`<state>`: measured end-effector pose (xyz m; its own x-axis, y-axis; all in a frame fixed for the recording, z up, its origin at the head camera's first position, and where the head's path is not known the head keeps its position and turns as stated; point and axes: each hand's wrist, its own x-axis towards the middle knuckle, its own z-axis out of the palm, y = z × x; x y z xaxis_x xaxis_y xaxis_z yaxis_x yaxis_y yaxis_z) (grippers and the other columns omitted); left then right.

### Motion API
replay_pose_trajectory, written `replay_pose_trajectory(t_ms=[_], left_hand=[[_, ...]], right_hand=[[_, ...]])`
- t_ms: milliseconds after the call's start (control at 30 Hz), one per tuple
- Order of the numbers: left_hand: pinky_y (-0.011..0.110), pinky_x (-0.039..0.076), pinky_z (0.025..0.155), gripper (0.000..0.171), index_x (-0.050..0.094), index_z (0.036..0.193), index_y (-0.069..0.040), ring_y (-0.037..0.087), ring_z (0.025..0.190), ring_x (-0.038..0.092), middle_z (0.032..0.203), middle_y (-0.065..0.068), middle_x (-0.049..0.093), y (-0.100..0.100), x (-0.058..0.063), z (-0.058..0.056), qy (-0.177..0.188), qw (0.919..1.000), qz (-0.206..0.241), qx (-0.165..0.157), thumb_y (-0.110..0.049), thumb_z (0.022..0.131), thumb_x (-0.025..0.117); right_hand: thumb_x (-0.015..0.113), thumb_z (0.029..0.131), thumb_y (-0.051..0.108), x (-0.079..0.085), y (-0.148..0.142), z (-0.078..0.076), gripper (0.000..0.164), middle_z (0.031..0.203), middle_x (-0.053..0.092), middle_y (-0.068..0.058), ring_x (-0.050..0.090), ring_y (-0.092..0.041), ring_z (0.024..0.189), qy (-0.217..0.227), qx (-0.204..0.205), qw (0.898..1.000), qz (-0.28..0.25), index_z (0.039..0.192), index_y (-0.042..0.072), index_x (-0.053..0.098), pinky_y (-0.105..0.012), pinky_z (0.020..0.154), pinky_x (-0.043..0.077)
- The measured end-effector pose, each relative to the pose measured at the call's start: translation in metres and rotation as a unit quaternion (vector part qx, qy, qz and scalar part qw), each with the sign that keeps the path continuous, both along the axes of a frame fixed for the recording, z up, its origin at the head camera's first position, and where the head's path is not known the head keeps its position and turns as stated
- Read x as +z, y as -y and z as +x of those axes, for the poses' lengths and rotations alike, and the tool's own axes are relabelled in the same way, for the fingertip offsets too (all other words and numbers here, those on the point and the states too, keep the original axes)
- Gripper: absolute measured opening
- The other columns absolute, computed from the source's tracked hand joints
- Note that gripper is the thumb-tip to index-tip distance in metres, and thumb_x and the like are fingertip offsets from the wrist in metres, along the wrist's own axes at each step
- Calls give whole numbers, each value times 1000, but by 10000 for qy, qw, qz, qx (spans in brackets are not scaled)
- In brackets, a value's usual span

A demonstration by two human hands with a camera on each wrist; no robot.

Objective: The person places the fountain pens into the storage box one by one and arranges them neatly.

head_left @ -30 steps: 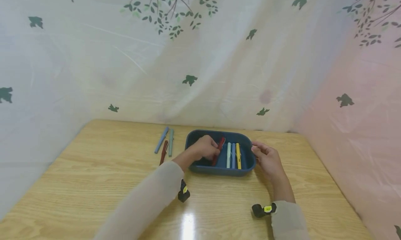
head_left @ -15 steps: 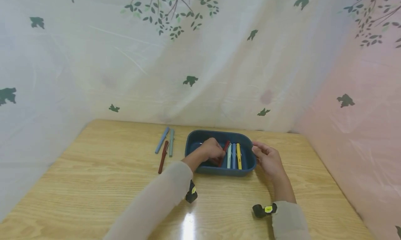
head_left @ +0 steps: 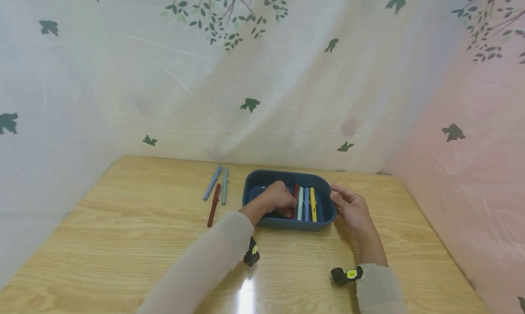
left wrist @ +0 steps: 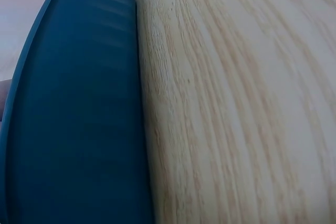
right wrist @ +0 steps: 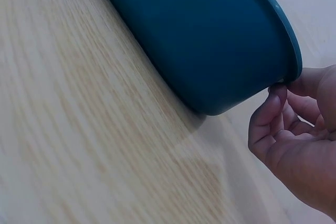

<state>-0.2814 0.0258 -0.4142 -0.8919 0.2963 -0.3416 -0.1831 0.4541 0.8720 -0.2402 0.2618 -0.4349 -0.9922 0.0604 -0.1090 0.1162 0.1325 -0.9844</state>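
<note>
- Gripping red pen (head_left: 295, 190) with left hand (head_left: 280, 198) inside blue tray (head_left: 301, 224), just left of mint pen (head_left: 301, 203).
- Pinching tray's right rim (right wrist: 290, 35) with right hand (head_left: 351, 209).
- Wearing yellow wrist labels (head_left: 351, 274), too small to read.

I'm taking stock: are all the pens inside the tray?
No, a dark red pen lies on the table outside the blue tray.
</note>
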Motion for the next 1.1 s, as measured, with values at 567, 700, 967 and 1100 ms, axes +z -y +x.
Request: replay_pose_trajectory(t_ms=[567,700,967,1100], left_hand=[[30,61,58,6,66,88,4,20,54,67,74,17,70,-8,1,-2,107,9998,-6,187,5,89,71],[32,62,58,6,65,87,4,22,58,70,75,17,70,-9,1,-3,119,9998,-38,184,4,89,71],[33,62,57,8,65,88,6,24,57,70,76,18,70,-12,1,-4,203,9990,-155,376,4,88,72],[33,62,56,9,64,88,6,25,56,70,77,18,69,-13,0,-5,276,9985,-66,475,5,88,73]], right_hand=[[59,106,24,-1,-3,-2,47,118,63,-2,62,-7,95,3,-10,10000,33,148,4,52,-21,79,56],[58,106,25,-1,-3,-3,46,121,61,-4,61,-8,97,51,1,10000,81,148,6,53,-21,80,56],[59,106,28,-2,-2,-4,46,121,61,-4,61,-11,99,84,5,9999,136,146,7,54,-22,81,57],[59,106,27,0,-2,-4,46,121,61,-3,61,-10,98,118,-15,9999,112,147,7,53,-22,81,56]])
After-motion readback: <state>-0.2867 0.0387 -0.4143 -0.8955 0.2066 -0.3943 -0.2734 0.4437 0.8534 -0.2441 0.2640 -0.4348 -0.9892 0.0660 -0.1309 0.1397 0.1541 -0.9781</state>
